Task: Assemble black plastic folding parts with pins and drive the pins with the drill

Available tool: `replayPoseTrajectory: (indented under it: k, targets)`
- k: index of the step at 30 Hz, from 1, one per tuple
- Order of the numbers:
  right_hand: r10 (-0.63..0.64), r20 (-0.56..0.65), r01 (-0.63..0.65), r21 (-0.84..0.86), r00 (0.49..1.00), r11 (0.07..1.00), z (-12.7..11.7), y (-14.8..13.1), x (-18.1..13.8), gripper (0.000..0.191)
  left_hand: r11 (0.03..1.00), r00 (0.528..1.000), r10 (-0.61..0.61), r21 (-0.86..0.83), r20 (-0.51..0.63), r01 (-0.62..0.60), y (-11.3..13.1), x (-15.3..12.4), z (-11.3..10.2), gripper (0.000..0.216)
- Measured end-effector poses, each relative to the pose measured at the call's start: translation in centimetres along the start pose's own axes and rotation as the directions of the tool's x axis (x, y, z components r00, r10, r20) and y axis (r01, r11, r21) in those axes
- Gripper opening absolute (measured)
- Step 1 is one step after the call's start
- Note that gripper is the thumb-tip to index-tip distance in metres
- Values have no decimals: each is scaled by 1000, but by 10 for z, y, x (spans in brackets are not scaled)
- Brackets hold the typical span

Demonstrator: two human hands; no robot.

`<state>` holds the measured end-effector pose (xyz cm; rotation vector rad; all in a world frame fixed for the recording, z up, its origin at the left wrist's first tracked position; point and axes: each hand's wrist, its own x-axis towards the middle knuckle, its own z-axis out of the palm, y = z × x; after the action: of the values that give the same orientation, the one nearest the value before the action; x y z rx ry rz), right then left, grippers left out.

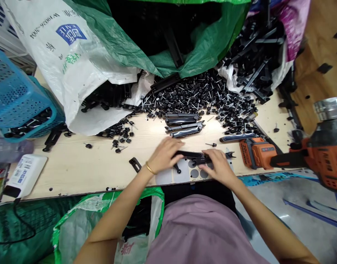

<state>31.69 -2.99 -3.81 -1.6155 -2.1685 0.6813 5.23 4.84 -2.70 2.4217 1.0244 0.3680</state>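
Observation:
My left hand and my right hand both grip a long black plastic part lying on the wooden table near its front edge. The left fingers curl over its left end, and the right fingers close on its right end. Beneath the part sits a pale plate with round holes. A small black screw-knob lies just below the part. A stack of similar black parts rests a little farther back.
A heap of small black knobs with pins spreads behind the stack. Green and white bags hold more parts. An orange cordless drill and battery lie right. A blue basket and white charger sit left.

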Motion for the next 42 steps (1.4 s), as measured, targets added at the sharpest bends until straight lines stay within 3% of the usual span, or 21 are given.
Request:
replayPoseTrajectory:
  k: [2, 5, 8, 10, 15, 17, 26, 36, 39, 42]
  targets:
    - [-10, 10, 10, -24, 1000, 1000, 14, -6, -6, 52, 1000, 997, 25, -2, 76, -25, 26, -5, 20, 37]
    - [62, -84, -67, -66, 995, 996, 32, -13, -10, 48, 989, 990, -137, 60, -15, 138, 46, -12, 46, 37]
    - [114, -139, -127, -87, 984, 988, 39, -14, -9, 48, 973, 973, -213, 72, -84, 220, 48, -16, 55, 34]
    - [96, -116, -106, -83, 989, 991, 36, -9, -7, 47, 980, 980, -185, 62, -74, 189, 44, -17, 53, 32]
    - [-123, 36, 123, -7, 992, 992, 16, 12, 2, 42, 998, 999, -31, 46, -36, 33, 32, -13, 45, 31]
    - [-155, 54, 154, 8, 986, 988, 12, 16, 4, 43, 998, 999, -11, 56, -49, 13, 31, -12, 45, 30]
    - [-157, 59, 157, 6, 986, 988, 10, 18, 3, 46, 998, 998, 6, 66, -55, -2, 29, -13, 46, 31]
    - [-274, 115, 279, -25, 955, 960, 2, 28, 11, 43, 995, 998, 64, 68, 29, -66, 19, -11, 43, 35]
    - [-237, 129, 246, -59, 963, 968, 4, 22, 7, 43, 995, 998, 42, 88, 57, -47, 26, -9, 39, 33]
    - [-121, 53, 126, -125, 991, 984, 14, 8, -4, 46, 988, 996, -23, 152, 82, 10, 42, -6, 40, 34]
